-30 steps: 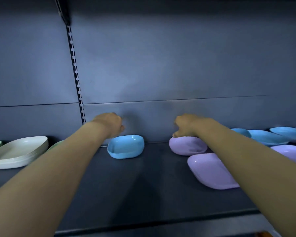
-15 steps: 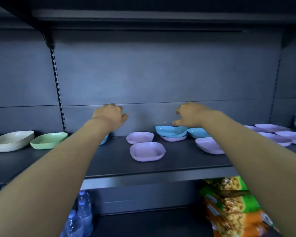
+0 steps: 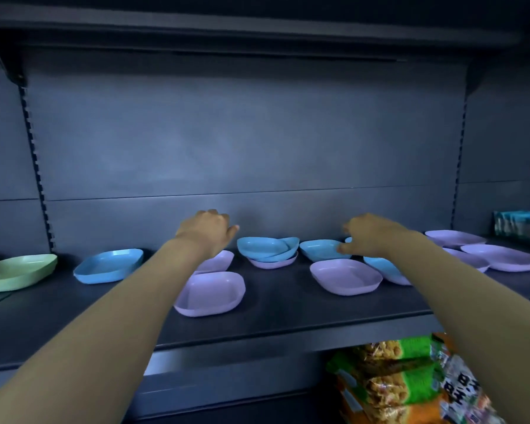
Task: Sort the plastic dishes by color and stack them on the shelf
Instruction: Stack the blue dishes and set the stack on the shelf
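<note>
right hand point(image 3: 371, 237) now past blue stack point(image 3: 263, 247), grip unclear; left hand point(image 3: 207, 232) loose; label point(image 3: 459, 390) illegible

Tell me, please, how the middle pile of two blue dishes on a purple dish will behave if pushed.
The pile probably slides easily, smooth plastic on a smooth shelf. Its top blue dish sits askew, so a push may shift it off. It looks thin, likely light.

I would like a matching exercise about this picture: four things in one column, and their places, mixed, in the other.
1 green dish
2 snack bags
3 mixed pile
4 lone blue dish

A under the shelf
B between left hand and right hand
C far left
D just right of the green dish

Pairs: 1-C, 2-A, 3-B, 4-D
</note>
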The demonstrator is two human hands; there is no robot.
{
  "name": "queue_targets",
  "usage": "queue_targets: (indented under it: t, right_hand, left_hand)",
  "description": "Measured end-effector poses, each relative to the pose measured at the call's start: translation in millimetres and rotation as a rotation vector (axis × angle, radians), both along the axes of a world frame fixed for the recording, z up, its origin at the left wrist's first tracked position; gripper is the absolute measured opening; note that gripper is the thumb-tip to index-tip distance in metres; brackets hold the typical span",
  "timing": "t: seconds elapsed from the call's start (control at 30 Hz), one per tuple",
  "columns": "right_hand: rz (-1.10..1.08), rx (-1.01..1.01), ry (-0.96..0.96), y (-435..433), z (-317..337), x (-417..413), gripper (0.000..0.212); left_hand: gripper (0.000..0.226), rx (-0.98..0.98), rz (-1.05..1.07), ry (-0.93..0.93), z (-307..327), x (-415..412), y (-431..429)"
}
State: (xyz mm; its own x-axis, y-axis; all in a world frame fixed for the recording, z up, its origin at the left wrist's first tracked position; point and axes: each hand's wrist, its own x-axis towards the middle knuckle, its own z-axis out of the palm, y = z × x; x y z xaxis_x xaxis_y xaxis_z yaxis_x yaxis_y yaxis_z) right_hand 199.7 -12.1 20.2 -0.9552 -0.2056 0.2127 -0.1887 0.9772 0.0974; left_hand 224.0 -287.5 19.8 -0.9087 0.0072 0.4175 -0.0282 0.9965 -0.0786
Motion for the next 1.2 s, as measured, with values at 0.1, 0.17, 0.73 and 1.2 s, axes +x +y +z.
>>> queue_targets:
  t: [0.1, 0.17, 0.73, 1.2]
  right_hand:
    - [-0.022, 0.002, -0.036, 3.4, -2.4, -35.6, 0.032]
    - [-0.010, -0.001, -0.057, 1.7, -5.3, -65.3, 0.028]
    - [0.145, -0.419, -0.145, -56.5, -50.2, -208.4, 0.045]
    - [-0.007, -1.194, -0.466, -57.5, -66.3, -225.4, 0.011]
  left_hand:
    - [0.044, 0.018, 0.000, -0.007, -6.9, -38.5, 4.7]
    - [0.044, 0.011, 0.005, -0.023, -11.5, -65.7, 4.0]
    - [0.039, 0.233, 0.112, -0.100, -60.8, -192.4, 0.7]
    - [0.020, 1.154, 0.128, -0.204, -74.4, -202.8, -11.0]
